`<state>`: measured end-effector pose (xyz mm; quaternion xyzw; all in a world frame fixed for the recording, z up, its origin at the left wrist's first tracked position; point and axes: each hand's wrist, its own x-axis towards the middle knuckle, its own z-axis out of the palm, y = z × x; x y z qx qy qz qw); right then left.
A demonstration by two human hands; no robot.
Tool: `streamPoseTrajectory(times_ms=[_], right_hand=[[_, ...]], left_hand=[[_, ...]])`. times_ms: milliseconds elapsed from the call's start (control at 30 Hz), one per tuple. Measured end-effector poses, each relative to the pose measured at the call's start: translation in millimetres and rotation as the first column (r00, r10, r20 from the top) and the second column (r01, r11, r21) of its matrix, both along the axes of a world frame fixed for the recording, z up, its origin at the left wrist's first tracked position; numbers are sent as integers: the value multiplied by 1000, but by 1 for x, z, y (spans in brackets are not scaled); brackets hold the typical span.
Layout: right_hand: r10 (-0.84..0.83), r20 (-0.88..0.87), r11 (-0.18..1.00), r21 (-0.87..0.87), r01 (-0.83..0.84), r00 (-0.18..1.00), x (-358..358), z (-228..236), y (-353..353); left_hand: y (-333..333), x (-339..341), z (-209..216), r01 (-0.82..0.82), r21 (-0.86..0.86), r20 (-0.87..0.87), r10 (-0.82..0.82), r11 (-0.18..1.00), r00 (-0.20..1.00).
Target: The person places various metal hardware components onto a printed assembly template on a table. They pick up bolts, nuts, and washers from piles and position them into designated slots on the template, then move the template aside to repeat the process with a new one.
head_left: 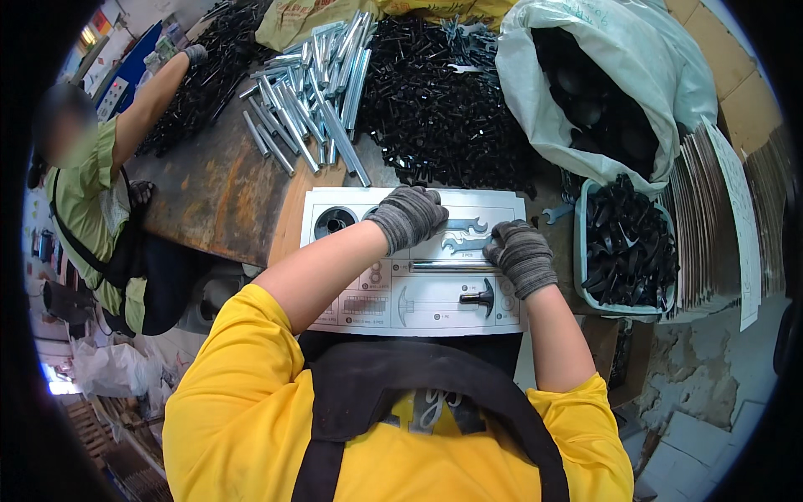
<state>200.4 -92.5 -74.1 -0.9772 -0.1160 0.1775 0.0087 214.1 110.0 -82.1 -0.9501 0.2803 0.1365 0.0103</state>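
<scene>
My left hand, in a grey knit glove, is over the upper part of a white printed card. Its fingers are curled and hide whatever they may hold. Beside its fingertips lies an open-end wrench. A second open-end wrench sits just below, and my right hand, gloved alike, has closed fingers at its right end. Below the wrenches a shiny metal tube lies crosswise. Lower down is a black T-shaped handle. A round black cup-like part rests at the card's upper left.
Beyond the card are loose metal tubes and a heap of black bolts. At right are an open white sack of black parts, a light-blue bin and stacked cardboard. Another person works at far left.
</scene>
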Motion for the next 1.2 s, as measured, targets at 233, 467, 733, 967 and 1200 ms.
streamPoseTrajectory(times_ms=[233, 467, 733, 967, 1200], right_hand=[[-64, -20, 998, 21, 64, 998, -1, 5, 6], [-93, 6, 996, 5, 93, 996, -3, 7, 10], [-59, 16, 998, 25, 58, 998, -1, 6, 10], [-232, 267, 891, 444, 94, 935, -26, -31, -51], [-336, -247, 497, 773, 394, 909, -37, -53, -78]], left_hand=[[8, -5, -4, 49, -118, 103, -37, 992, 994], [8, -4, -4, 57, -88, 84, -49, 995, 995], [8, -4, 6, -25, -48, 31, 26, 999, 999], [129, -59, 39, -516, -507, 48, 621, 690, 783], [173, -143, -29, -763, -522, -336, 729, 382, 596]])
